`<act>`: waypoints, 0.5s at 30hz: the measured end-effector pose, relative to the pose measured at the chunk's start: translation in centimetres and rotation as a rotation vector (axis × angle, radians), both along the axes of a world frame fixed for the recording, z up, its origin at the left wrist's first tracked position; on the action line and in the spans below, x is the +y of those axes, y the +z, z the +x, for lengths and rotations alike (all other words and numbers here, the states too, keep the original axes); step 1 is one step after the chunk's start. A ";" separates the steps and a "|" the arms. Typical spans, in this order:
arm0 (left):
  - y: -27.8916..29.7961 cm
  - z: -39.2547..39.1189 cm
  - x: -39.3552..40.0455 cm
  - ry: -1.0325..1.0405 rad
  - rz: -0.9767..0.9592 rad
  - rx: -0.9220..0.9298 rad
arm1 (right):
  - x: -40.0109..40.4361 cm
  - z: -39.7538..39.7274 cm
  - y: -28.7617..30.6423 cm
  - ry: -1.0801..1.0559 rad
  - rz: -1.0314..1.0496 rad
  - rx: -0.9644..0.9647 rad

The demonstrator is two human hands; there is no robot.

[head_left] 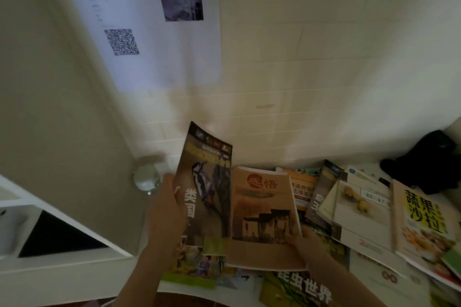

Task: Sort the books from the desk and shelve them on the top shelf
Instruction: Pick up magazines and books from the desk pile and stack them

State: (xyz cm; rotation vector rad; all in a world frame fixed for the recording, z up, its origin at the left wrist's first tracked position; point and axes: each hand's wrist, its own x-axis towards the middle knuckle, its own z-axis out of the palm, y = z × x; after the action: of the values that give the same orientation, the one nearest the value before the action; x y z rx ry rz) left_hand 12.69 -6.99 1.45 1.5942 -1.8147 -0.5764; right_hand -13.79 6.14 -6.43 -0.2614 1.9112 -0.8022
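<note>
The left hand (166,207) has its grip on the raised bird book (205,187); the right hand (303,242) grips the tan book (262,217) over the surface's pile (361,214). One-edge holds risk either thin book flopping and slipping.

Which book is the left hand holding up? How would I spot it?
Look at the pile of books on the desk, then its left end by the glass jar. The left hand holds the bird book tilted up; only it shows a black-and-white woodpecker.

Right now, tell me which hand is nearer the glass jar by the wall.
Left. The left hand grips the woodpecker book just right of the glass jar; the right hand holds the tan book, farther right.
</note>
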 end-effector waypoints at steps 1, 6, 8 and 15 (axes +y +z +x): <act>0.7 -0.1 -0.1 -0.022 0.016 0.052 | 0.0 -0.2 -0.2 -0.004 0.004 0.007; -2.8 -4.2 1.7 -0.172 0.400 0.220 | -0.5 -0.9 0.6 -0.199 -0.094 -0.330; -5.8 -6.3 3.4 -0.215 0.478 0.139 | -1.0 -0.9 1.0 -0.190 -0.112 -0.313; -9.9 -7.7 5.2 -0.201 0.307 -0.169 | -0.1 -0.5 -0.1 0.076 -0.094 -0.039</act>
State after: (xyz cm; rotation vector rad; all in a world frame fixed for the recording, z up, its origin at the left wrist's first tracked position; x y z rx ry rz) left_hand 4.94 -1.80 -8.47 1.7121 -2.1089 -0.8699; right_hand -14.32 6.04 -6.52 -0.3714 1.8184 -0.8414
